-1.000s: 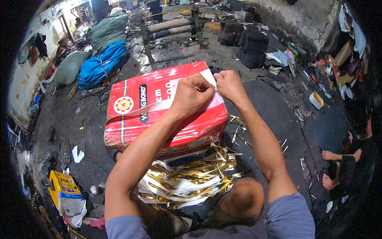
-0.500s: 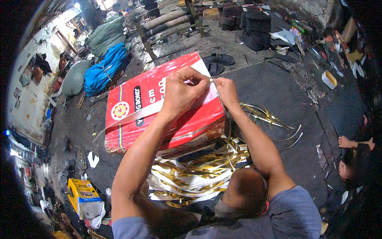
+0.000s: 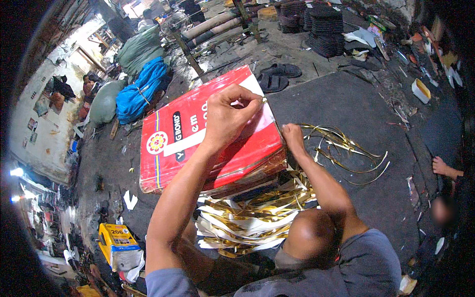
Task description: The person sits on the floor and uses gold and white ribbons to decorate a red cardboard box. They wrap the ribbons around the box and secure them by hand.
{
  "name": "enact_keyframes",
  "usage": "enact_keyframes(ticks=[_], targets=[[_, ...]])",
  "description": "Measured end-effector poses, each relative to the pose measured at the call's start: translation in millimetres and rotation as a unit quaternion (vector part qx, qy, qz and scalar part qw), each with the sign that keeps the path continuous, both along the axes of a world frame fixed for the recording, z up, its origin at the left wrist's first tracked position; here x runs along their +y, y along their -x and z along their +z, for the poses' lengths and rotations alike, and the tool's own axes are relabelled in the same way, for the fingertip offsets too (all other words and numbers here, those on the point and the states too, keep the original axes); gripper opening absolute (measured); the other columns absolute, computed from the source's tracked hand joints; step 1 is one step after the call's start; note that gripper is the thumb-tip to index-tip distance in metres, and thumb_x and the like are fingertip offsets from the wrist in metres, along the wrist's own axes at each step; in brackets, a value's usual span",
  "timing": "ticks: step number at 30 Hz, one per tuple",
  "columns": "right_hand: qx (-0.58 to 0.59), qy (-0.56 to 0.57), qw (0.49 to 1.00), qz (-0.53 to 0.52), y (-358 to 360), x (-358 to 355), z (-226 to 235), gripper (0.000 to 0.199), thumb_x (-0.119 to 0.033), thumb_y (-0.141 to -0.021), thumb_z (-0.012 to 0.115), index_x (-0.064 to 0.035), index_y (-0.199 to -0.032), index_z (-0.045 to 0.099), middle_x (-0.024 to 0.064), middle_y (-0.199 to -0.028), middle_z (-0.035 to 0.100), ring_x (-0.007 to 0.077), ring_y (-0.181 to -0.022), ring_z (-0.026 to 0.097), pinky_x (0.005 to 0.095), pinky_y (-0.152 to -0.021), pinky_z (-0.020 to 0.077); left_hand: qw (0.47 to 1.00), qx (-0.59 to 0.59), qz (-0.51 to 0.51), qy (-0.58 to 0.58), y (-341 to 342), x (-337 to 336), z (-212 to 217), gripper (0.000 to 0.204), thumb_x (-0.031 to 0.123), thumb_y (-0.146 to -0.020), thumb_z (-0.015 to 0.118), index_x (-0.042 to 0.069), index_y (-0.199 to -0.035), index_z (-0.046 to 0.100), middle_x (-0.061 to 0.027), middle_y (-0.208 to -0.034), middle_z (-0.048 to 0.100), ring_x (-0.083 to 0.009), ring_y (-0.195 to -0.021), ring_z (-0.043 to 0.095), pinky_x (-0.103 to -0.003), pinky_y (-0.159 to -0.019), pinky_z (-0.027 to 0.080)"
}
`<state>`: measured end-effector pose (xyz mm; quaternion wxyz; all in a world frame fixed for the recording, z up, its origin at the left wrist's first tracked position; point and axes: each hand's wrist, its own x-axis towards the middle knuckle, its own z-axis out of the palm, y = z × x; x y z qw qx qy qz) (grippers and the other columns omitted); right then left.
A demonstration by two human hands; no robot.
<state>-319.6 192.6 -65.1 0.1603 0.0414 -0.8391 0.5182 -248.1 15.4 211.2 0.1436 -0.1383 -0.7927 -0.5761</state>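
Note:
A thick red stack of printed sheets (image 3: 198, 143) lies on the floor in front of me, with a white band across its top. My left hand (image 3: 228, 116) rests on the stack's upper right part, its fingers pinched on a thin strip at the edge. My right hand (image 3: 293, 136) grips the stack's right side edge. A heap of gold and white strips (image 3: 247, 220) lies under and in front of the stack. More loose gold strips (image 3: 346, 148) curl on the dark mat (image 3: 346, 104) to the right.
A yellow carton (image 3: 118, 245) lies at the lower left. Blue and green sacks (image 3: 141, 91) sit at the back left, a pair of sandals (image 3: 277, 76) and dark stacked discs (image 3: 324, 27) at the back. Another person's foot (image 3: 443, 167) shows at the right edge.
My right hand has dropped from the stack's top to its right side edge. My left hand stays on top, pinching at the edge. The view has tilted.

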Motion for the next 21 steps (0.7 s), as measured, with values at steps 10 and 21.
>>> enact_keyframes(ticks=[10, 21], targets=[[-0.225, -0.152, 0.962, -0.018, -27, 33, -111, 0.027, -0.015, -0.084, 0.057, 0.0056, -0.085, 0.073, 0.0271, -0.079, 0.069, 0.0443, -0.081, 0.070, 0.0535, -0.078, 0.0547, 0.998, 0.019, 0.030, 0.046, -6, -8, -1, 0.004, 0.004, -0.084, 0.077, 0.001, -0.085, 0.076, -0.0043, -0.080, 0.074, -0.0084, -0.071, 0.066, -0.026, -0.067, 0.055], [-0.338, -0.203, 0.914, -0.092, -45, 62, -109, 0.026, -0.020, -0.087, 0.067, 0.0009, -0.098, 0.075, 0.0260, -0.104, 0.074, 0.0438, -0.099, 0.073, 0.0529, -0.087, 0.0593, 0.974, 0.147, -0.004, 0.171, -8, -6, 7, 0.009, -0.005, -0.085, 0.072, 0.000, -0.089, 0.078, -0.0072, -0.093, 0.071, -0.0106, -0.079, 0.066, -0.025, -0.064, 0.053]])
